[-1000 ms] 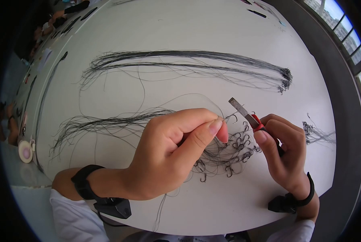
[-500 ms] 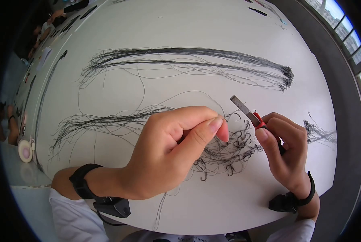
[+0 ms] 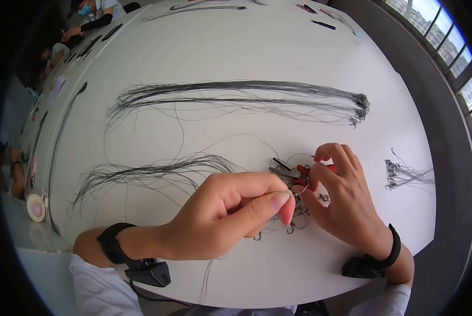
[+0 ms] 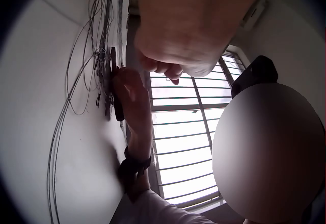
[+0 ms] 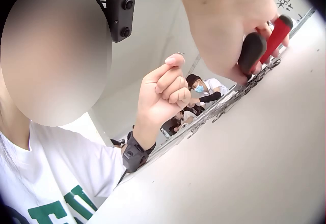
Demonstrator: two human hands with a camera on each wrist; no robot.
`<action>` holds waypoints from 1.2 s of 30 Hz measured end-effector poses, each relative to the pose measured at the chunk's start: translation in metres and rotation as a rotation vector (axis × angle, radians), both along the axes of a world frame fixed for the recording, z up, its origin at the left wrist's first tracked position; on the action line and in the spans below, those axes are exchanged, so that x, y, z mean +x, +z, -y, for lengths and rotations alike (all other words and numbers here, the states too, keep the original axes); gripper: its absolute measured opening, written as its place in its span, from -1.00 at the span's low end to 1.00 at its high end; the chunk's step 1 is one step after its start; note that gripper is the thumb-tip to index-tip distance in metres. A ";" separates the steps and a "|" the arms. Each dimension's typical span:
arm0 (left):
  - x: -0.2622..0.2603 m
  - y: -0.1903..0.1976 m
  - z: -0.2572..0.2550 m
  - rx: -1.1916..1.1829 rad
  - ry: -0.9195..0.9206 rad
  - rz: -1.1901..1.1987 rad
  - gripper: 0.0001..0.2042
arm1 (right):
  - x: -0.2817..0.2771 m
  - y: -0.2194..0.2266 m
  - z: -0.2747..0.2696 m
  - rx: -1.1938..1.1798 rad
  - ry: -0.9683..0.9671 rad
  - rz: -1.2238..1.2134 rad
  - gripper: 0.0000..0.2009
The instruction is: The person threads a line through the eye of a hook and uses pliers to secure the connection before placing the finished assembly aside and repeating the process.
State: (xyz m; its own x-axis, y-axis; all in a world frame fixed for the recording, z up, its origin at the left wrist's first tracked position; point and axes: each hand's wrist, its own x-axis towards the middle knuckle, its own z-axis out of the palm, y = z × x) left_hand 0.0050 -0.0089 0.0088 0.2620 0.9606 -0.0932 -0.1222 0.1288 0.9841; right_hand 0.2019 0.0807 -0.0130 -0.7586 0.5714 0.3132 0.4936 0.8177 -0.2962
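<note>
Left hand (image 3: 220,216) pinches one hook (image 3: 300,193); just beside it, our right hand (image 3: 346,200) is over one pair of pliers (image 3: 303,169), its hold unclear to us. We count three near bundles: one beyond both hands (image 3: 236,85), one leftward (image 3: 141,171), one rightward (image 3: 404,174).

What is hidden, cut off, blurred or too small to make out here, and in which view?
- Ends pinched in the left hand: its fingertips cover them, head view.
- Whether the right hand grips the red-and-black tool: fingers overlap the handles, head view.
- Number of hooks: hands and tool cover some, head view.
- Full shirt lettering: bottom edge cuts it, right wrist view.
</note>
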 end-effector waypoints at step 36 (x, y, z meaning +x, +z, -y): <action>-0.061 0.009 -0.024 0.291 0.597 -0.071 -0.74 | 0.014 0.039 -0.031 -0.693 -0.035 -0.575 -0.87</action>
